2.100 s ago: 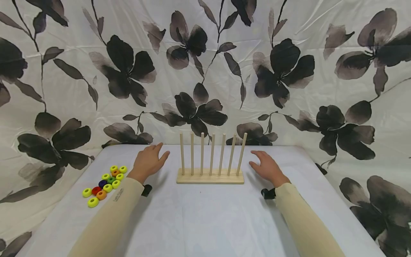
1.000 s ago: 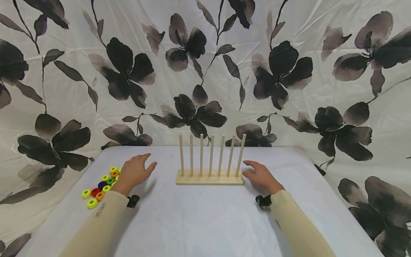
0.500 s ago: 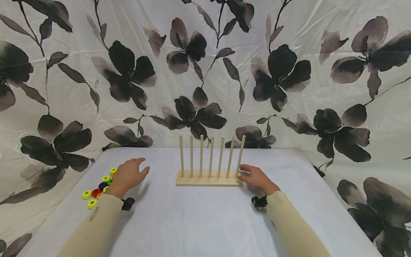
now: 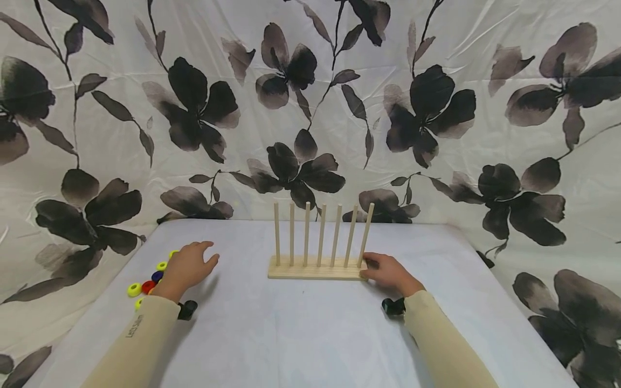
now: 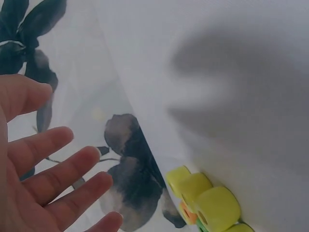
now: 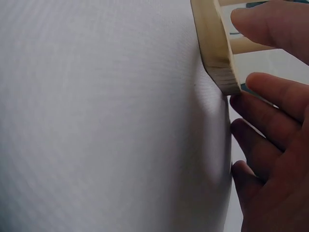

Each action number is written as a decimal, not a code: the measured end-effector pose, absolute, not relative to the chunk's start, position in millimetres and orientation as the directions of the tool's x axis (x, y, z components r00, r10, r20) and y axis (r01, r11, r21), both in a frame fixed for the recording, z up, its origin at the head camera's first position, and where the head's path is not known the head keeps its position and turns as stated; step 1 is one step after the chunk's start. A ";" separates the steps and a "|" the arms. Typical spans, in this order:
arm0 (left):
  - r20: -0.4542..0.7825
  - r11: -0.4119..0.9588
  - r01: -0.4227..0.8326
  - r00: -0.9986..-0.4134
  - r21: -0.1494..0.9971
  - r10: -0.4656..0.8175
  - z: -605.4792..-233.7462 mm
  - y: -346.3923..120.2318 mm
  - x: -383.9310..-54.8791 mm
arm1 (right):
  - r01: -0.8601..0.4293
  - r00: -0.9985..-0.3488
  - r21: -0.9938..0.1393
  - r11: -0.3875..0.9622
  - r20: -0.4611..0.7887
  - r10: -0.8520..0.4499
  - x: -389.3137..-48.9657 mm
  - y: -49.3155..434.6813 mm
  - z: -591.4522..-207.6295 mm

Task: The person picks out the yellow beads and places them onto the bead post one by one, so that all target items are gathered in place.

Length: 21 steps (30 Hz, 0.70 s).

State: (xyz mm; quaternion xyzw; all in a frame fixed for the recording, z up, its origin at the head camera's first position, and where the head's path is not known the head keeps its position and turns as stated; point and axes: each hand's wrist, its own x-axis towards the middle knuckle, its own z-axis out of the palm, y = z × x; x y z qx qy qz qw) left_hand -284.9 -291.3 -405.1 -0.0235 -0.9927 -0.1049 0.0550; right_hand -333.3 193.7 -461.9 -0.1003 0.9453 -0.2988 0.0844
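Observation:
A wooden peg rack [image 4: 310,272] with several upright dowels stands at the middle of the table in the head view. My right hand [image 4: 390,271] is at the rack's right end. In the right wrist view the thumb lies above the base [image 6: 215,46], and the fingers extend loosely beside its end corner. My left hand [image 4: 186,267], fingers spread and holding nothing, hovers over the left side of the table. It partly covers a group of coloured ring beads, among them a red bead [image 4: 148,287]. In the left wrist view the yellow beads [image 5: 218,209] lie apart from the fingers.
A white cloth covers the table [image 4: 291,334]. Behind it hangs a floral fabric backdrop [image 4: 359,108]. A dark wrist camera [image 4: 188,310] sits at my left wrist, another dark camera [image 4: 393,307] at my right.
My left hand has moved left and nearer to me, now covering more of the beads. My right hand has moved left and down to the rack's right end. The rack stays in place.

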 end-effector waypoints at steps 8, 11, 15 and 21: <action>0.065 0.975 0.023 -0.998 0.223 0.009 -411.4 -303.0 -283.7 | -0.161 -0.958 -0.577 0.801 -0.102 -0.266 -332.5 194.1 -463.8; 0.053 0.973 0.024 -0.999 0.229 0.012 -412.6 -308.1 -282.7 | -0.170 -0.955 -0.574 0.801 -0.105 -0.278 -333.2 194.4 -464.8; 0.035 0.972 0.014 -0.999 0.234 0.006 -414.3 -314.9 -281.6 | -0.176 -0.952 -0.568 0.804 -0.110 -0.285 -333.9 194.6 -464.3; -0.016 0.964 -0.034 -0.999 0.263 -0.031 -416.6 -324.0 -279.2 | -0.164 -0.949 -0.587 0.793 -0.126 -0.290 -334.5 195.6 -464.1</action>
